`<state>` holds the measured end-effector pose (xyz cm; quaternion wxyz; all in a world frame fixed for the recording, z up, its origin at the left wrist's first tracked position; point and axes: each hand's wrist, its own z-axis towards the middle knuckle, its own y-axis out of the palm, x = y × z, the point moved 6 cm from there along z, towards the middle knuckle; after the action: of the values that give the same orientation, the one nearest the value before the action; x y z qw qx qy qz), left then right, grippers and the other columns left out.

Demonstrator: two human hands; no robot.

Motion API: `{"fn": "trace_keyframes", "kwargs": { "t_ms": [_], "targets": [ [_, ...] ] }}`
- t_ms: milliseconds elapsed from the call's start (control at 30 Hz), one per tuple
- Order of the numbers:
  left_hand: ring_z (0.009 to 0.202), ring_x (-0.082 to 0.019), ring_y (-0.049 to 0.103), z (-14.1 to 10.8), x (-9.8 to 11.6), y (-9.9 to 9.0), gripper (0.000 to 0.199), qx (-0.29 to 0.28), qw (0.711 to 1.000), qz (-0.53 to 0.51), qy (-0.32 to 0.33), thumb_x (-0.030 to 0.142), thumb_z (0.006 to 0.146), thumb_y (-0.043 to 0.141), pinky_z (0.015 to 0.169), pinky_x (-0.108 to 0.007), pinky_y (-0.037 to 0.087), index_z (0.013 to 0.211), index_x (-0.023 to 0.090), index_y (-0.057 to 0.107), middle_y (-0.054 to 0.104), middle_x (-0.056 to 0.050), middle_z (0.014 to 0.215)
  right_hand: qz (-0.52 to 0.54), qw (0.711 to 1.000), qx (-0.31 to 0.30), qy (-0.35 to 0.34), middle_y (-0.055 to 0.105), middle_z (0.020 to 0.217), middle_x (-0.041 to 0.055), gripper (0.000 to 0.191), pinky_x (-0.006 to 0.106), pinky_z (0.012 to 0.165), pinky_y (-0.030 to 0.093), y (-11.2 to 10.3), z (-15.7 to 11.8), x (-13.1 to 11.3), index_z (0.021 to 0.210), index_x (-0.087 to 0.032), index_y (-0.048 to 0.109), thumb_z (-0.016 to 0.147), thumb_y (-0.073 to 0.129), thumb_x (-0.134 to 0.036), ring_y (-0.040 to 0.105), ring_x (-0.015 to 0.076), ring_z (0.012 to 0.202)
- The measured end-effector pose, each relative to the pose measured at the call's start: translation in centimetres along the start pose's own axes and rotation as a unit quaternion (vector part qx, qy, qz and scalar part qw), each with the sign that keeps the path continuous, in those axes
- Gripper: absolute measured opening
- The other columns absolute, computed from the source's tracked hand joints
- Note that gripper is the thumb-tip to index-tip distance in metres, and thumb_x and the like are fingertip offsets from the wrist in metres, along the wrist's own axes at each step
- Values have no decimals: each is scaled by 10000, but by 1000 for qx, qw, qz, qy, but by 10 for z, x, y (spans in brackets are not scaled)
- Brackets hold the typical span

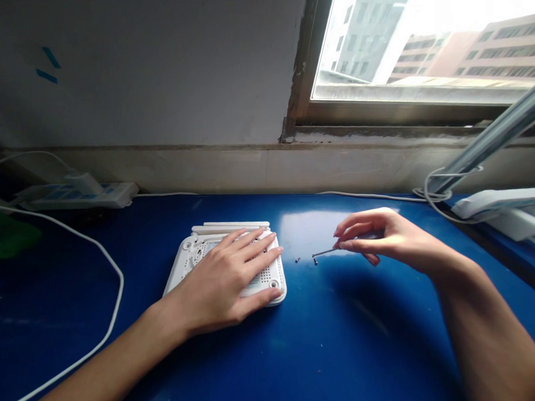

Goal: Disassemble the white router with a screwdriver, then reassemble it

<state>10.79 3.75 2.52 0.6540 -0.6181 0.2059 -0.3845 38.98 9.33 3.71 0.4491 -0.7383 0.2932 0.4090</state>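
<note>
A white router (184, 262) with folded antennas lies upside down on the blue table (259, 367). My left hand (227, 276) rests flat on its vented underside, fingers spread, covering much of it. To the right, my right hand (377, 236) is closed round a screwdriver (325, 252), mostly hidden in the fingers, its thin shaft pointing left and down. The tip is at a small dark screw (315, 261); whether they touch is hard to tell. Another small screw (297, 260) lies between that one and the router.
A power strip (88, 196) and a loose white cable (120, 282) are at the left. White plugs and adapters (513, 207) sit at the right by a metal bar (490, 134). Behind the table are a wall and window.
</note>
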Motion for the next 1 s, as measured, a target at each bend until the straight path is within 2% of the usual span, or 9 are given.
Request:
{"fn": "trace_keyframes", "kwargs": {
  "t_ms": [167,267,400,500,667,833,1000],
  "targets": [
    [1614,-354,401,1,-1,-3,630,15,999,-29,-9,538,1096,557,1332,-593,355,1621,190,544,476,-104,1695,21,1000,8,-14,835,994,140,493,318,554,472,4,1,-6,1040,-181,817,763,923,-574,587,164,634],
    [1562,-342,494,0,-5,-8,632,64,996,-58,-37,528,1080,586,1323,-559,392,1574,134,594,557,-131,1638,46,998,16,-35,838,1014,162,475,313,546,459,12,2,-14,1036,-161,800,789,923,-548,585,151,622],
    [1481,-374,588,-3,-13,-14,722,127,985,-68,-93,567,954,752,1292,-556,443,1497,99,664,651,-156,1550,88,991,37,-91,842,981,139,420,300,518,470,29,7,-28,1010,-169,805,777,948,-488,554,117,542],
    [1429,-346,640,-5,-17,-14,739,120,981,-103,-116,571,918,794,1262,-495,490,1505,141,663,683,-119,1524,103,985,62,-121,844,983,120,383,292,516,511,42,12,-36,990,-188,812,772,959,-467,558,104,512],
    [1390,-290,674,-8,-21,-15,771,119,972,-154,-135,546,884,842,1223,-404,527,1546,214,630,695,-56,1521,103,986,67,-116,846,989,121,379,270,487,537,57,16,-38,1000,-193,805,789,947,-475,605,120,527],
    [1400,-295,662,-7,-21,-13,765,116,971,-157,-141,533,882,846,1235,-422,514,1542,207,635,698,-50,1517,90,988,70,-103,850,973,114,380,245,471,531,55,16,-35,1014,-194,809,802,933,-485,579,97,506],
    [1403,-305,661,-7,-21,-13,760,113,970,-158,-143,539,881,845,1240,-431,508,1532,203,645,700,-60,1514,64,991,71,-92,852,989,103,374,243,478,543,58,18,-35,1016,-212,811,806,915,-503,640,135,583]
  ]
}}
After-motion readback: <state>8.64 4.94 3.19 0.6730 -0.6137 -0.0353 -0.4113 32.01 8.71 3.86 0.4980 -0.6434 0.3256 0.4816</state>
